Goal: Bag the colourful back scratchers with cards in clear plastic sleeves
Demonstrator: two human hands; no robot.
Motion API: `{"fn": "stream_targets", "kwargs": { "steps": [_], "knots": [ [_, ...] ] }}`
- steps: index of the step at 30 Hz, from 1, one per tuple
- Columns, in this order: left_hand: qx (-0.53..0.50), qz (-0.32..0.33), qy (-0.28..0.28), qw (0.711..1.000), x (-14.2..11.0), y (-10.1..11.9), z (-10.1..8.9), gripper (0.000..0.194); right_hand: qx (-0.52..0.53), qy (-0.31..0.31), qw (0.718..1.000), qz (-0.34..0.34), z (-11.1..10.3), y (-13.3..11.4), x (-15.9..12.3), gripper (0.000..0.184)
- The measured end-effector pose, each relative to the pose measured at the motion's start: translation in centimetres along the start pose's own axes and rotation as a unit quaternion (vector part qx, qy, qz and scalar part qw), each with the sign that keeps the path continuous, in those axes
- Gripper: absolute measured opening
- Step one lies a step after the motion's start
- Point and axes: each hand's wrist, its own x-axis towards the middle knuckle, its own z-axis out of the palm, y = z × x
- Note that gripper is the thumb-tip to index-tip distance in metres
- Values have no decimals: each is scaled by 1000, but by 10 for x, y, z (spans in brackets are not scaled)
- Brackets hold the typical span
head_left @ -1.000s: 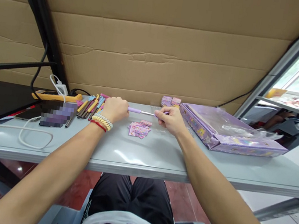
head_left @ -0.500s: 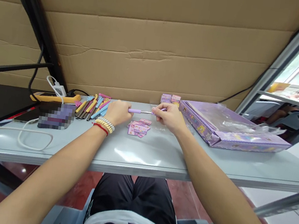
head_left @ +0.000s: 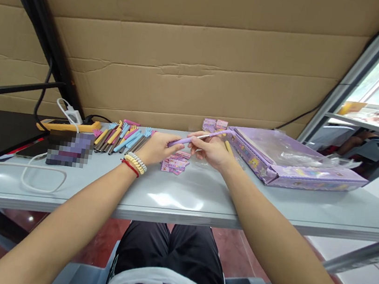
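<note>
A purple telescopic back scratcher (head_left: 184, 140) with a silver metal section spans my two hands, its right part rising toward the box. My left hand (head_left: 160, 148) is closed around its left end. The fingers of my right hand (head_left: 209, 149) are closed on its middle, by the metal section. Just below lie several small pink and purple printed cards (head_left: 175, 163) in a loose pile. To the left of my left hand, several back scratchers (head_left: 123, 137) in yellow, blue and pink lie side by side with small claw-like heads.
A purple box (head_left: 317, 182) with clear plastic wrap on top stands at the right. More small cards (head_left: 215, 125) lie by the cardboard wall. A yellow stick (head_left: 229, 147) shows behind my right wrist. At the left are a white cable (head_left: 60, 185) and a yellow-edged item (head_left: 89, 126).
The back scratcher has turned from level to slanting up at the right, and its long right part now shows past my right hand. My left hand has shifted slightly right and down.
</note>
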Motion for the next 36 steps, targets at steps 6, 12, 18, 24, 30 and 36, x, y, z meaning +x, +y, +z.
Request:
{"fn": "stream_targets", "kwargs": {
  "steps": [6, 12, 18, 24, 30, 36],
  "knots": [
    [-34, -44, 8, 998, 0, -3, -8, 46, 85, 136, 986, -39, -9, -5, 8, 41],
    [15, -67, -3, 998, 0, -15, -11, 39, 121, 275, 953, 28, -23, -23, 4, 35],
    [73, -48, -109, 990, 0, -16, -7, 32, -267, 154, 947, 94, -22, -12, 0, 24],
    [81, -61, -133, 986, -1, -17, -7, 32, -624, 101, 768, 102, -16, -3, 0, 23],
    [85, -61, -160, 982, 0, -19, -7, 34, -614, 104, 780, 65, -5, -3, -2, 17],
    [56, -50, -140, 987, 0, -17, -7, 38, -492, 132, 856, -86, 3, -5, -5, 16]
  ]
}}
